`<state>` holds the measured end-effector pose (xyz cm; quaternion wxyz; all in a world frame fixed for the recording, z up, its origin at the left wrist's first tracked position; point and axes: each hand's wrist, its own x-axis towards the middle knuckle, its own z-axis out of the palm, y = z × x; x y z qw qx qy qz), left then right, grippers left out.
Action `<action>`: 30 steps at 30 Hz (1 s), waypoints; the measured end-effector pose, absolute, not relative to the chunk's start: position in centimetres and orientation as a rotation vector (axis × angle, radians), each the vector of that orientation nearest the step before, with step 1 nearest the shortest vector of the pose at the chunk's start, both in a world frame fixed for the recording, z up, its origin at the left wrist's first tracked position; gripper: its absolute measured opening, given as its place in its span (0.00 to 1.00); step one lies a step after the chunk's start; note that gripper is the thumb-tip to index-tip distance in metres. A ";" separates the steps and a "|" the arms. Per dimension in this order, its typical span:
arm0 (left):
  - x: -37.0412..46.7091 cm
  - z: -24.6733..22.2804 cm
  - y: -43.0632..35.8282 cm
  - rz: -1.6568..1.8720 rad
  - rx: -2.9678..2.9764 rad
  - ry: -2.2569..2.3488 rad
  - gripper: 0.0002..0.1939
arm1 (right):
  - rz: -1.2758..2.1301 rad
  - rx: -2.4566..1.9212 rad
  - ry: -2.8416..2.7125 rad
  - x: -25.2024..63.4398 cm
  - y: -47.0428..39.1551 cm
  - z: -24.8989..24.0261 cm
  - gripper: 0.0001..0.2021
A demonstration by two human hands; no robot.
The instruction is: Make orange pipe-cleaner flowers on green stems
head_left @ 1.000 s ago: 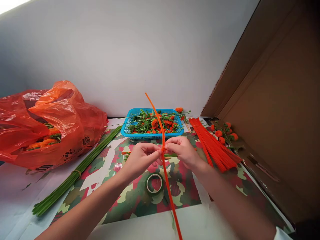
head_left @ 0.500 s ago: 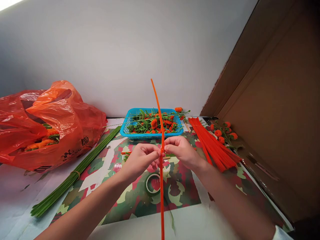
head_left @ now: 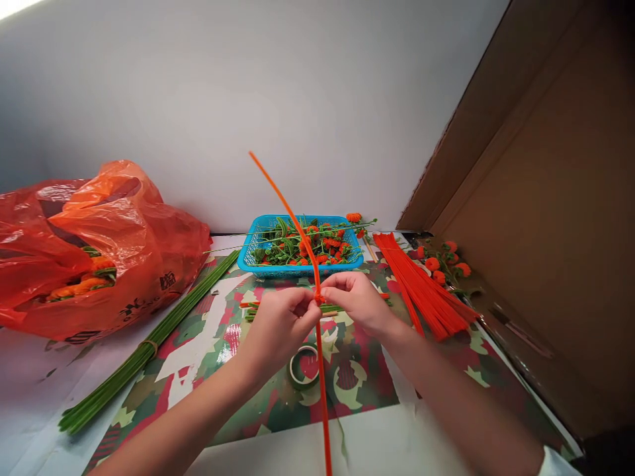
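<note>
A long orange fuzzy stem runs from the bottom edge up between my hands, and its upper part bends to the left over the basket. Around its small knotted middle, my left hand pinches from the left with thumb and fingers. From the right, my right hand pinches the same knotted part, fingertips close to the left ones. Beneath and just behind the hands lie short green and orange pieces, partly hidden. A roll of green tape rests on the mat below my left hand.
Behind stands a blue basket of orange flowers and green stems. Left are an orange plastic bag and a tied green stem bundle. Right are a red-orange stem bundle, loose flowers and a cardboard panel.
The stem's upper end has swung left and now curves more. My left hand has turned slightly, its thumb nearer the knot; my right hand has shifted a little left.
</note>
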<state>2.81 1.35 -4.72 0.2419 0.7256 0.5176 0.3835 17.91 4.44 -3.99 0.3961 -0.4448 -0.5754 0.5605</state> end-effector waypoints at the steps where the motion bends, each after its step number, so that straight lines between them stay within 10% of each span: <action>1: 2.8 -4.9 1.4 1.047 2.005 1.428 0.12 | 1.408 -1.143 -1.468 17.8 4.4 -4.0 0.04; 30: 2.5 -4.4 2.2 0.937 1.387 1.189 0.10 | 1.657 -0.936 -1.338 18.2 5.7 -5.4 0.05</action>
